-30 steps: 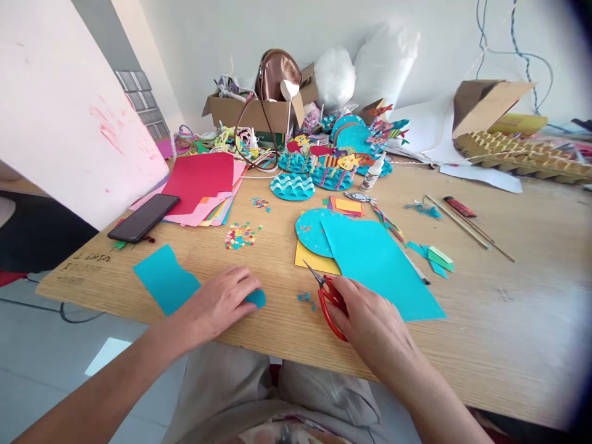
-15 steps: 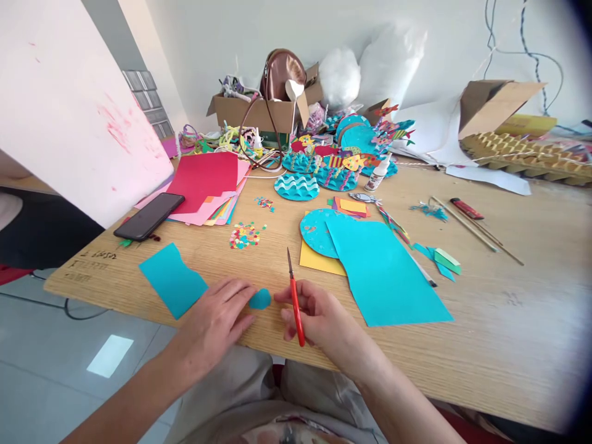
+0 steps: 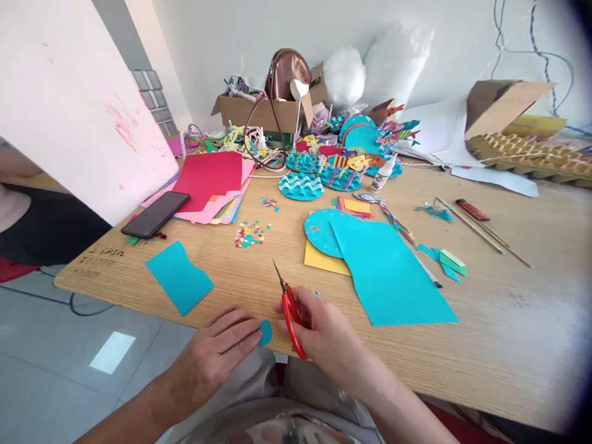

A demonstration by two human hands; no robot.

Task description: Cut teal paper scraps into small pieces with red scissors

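Note:
My right hand (image 3: pixel 319 324) is wrapped round red-handled scissors (image 3: pixel 291 317), their narrow blades pointing up and away over the table. At the table's front edge, the fingers of my left hand (image 3: pixel 231 339) lie together on a small rounded piece of blue paper (image 3: pixel 265 333), and its thumb is hidden. Left of the hands rests a blue paper sheet (image 3: pixel 180 277) with one wavy edge. To the right, a larger blue sheet (image 3: pixel 398 277) overlaps a blue disc (image 3: pixel 324 231) and a yellow sheet (image 3: pixel 319 259). A tiny blue scrap (image 3: pixel 317 293) shows beside my right hand.
Paper dots (image 3: pixel 250 234) lie mid-table. A phone (image 3: pixel 155 214) rests by stacked coloured paper (image 3: pixel 208 179). Behind are decorated blue discs (image 3: pixel 300 186), a glue bottle (image 3: pixel 383 174) and a cardboard box (image 3: pixel 259 114). A red cutter (image 3: pixel 472 209) lies right. Another person (image 3: pixel 46 216) is at left.
My left hand has drawn the small blue piece toward the table's front edge, and its thumb has gone from sight. The scissors have turned, tips swinging left, in my right hand.

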